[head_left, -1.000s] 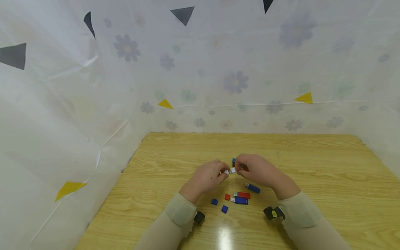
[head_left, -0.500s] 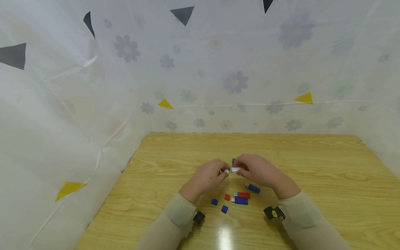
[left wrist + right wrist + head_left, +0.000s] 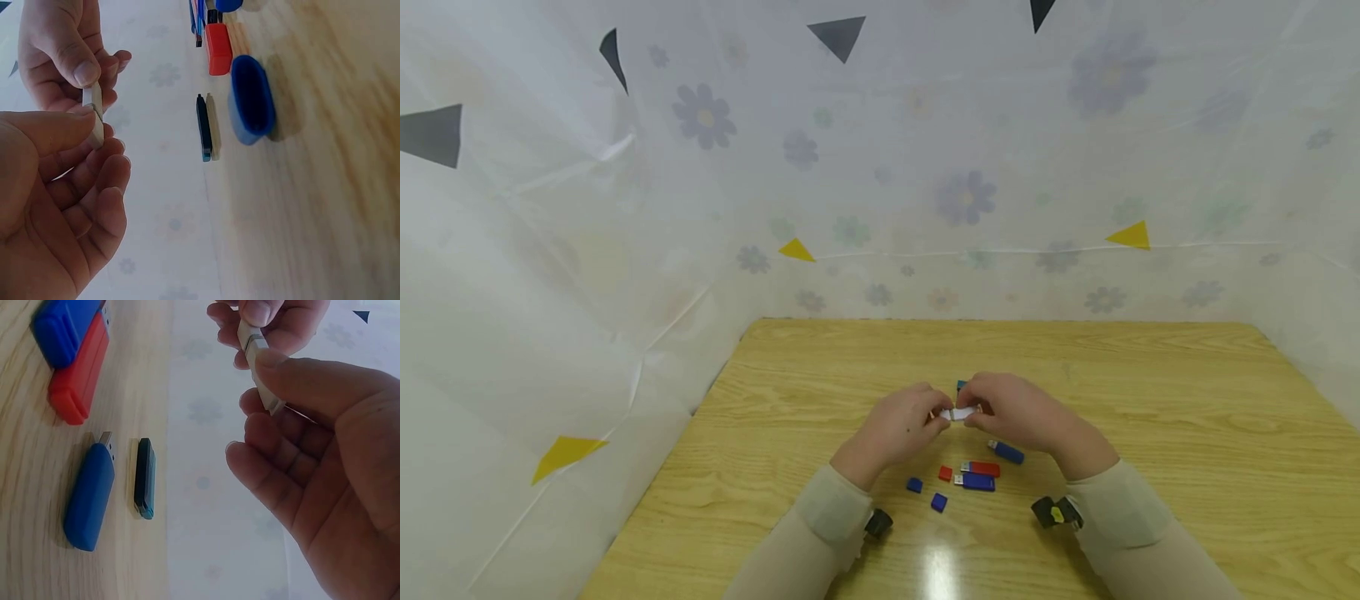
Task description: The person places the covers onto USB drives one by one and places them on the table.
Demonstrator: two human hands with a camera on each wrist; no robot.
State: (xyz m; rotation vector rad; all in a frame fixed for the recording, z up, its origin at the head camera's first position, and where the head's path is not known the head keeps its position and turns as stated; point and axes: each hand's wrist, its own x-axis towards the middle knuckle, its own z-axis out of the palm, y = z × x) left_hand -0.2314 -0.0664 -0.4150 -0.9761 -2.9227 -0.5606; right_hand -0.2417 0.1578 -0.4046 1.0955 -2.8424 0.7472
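Note:
Over the table, my left hand [image 3: 898, 425] pinches a small white cap [image 3: 946, 414] between thumb and fingers. My right hand [image 3: 1018, 412] grips a white USB stick [image 3: 966, 413] the same way. Cap and stick are lined up end to end, with only a thin seam [image 3: 253, 340] visible between them in the right wrist view. In the left wrist view the fingers cover part of the white stick [image 3: 92, 95]. Below the hands lie a blue USB stick [image 3: 1006, 452], a red USB stick [image 3: 982, 468] and a darker blue USB stick [image 3: 976, 482], metal plugs bare.
Left of the sticks lie a red cap [image 3: 946, 472] and two blue caps, one [image 3: 914, 484] farther left, the other [image 3: 939, 502] nearer me. A flat black-and-teal piece [image 3: 145, 478] sits behind the right hand. White flowered sheeting [image 3: 880, 167] surrounds the wooden table [image 3: 820, 358].
The right hand has shifted its fingers along the white USB stick. The gap between stick and cap, with the metal plug showing, has narrowed to a seam. The left hand has barely moved.

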